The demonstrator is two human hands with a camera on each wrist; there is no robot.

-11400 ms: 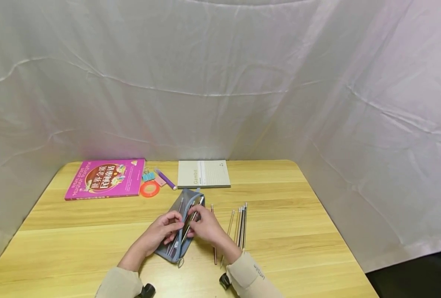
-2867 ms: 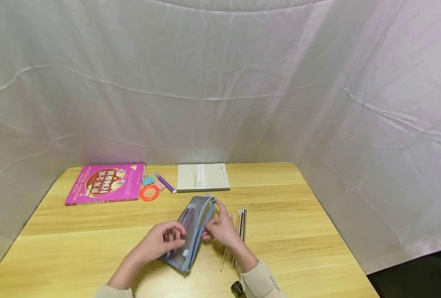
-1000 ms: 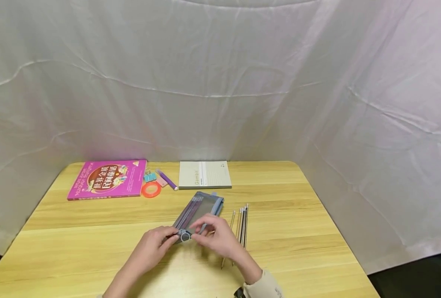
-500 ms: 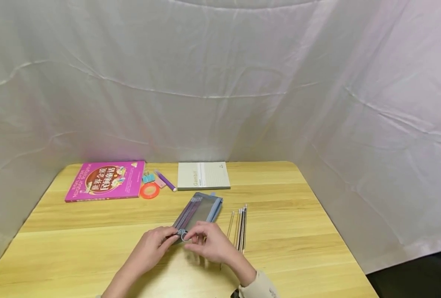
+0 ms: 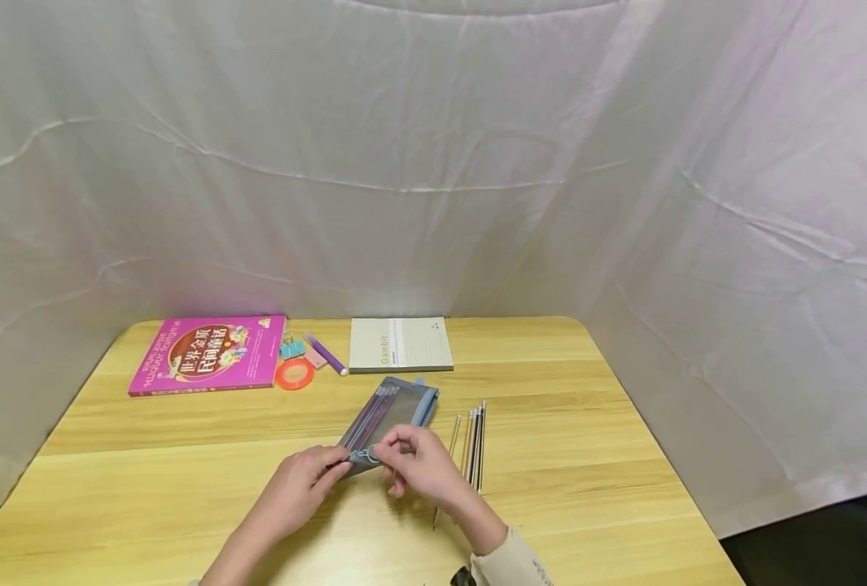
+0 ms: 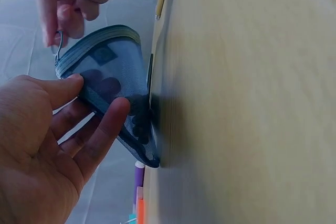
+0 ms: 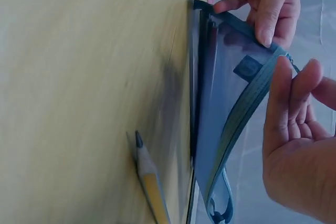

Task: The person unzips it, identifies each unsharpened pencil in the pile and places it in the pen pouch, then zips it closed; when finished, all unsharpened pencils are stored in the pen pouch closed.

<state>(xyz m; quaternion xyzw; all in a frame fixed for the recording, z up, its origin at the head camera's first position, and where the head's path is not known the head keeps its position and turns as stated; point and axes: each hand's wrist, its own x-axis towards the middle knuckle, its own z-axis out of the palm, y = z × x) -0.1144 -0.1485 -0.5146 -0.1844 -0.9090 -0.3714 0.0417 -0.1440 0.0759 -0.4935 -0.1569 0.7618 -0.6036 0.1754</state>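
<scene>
A grey-blue mesh pencil pouch (image 5: pixel 396 411) lies on the wooden table (image 5: pixel 587 456), with pencils showing through its mesh. My left hand (image 5: pixel 341 464) pinches the pouch's near end between thumb and fingers (image 6: pixel 113 121). My right hand (image 5: pixel 385 450) is right beside it, fingers curled, and holds the zipper's small ring pull (image 6: pixel 58 45) at that same end. In the right wrist view the pouch (image 7: pixel 226 108) stands on its edge between my right hand (image 7: pixel 291 85) and the left hand's fingers (image 7: pixel 268 14). Several loose pencils (image 5: pixel 473 443) lie just right of the pouch.
At the back of the table lie a pink book (image 5: pixel 208 354), an orange tape ring (image 5: pixel 295 373), a blue binder clip (image 5: pixel 291 349), a purple pen (image 5: pixel 326 355) and a pale notebook (image 5: pixel 400 344). White cloth (image 5: pixel 433 163) hangs around the table.
Since 2.9 s ago my right hand came from the pouch's middle to its near end, and the pouch turned flatter. In the last second both hands stayed there, right fingers shifting slightly.
</scene>
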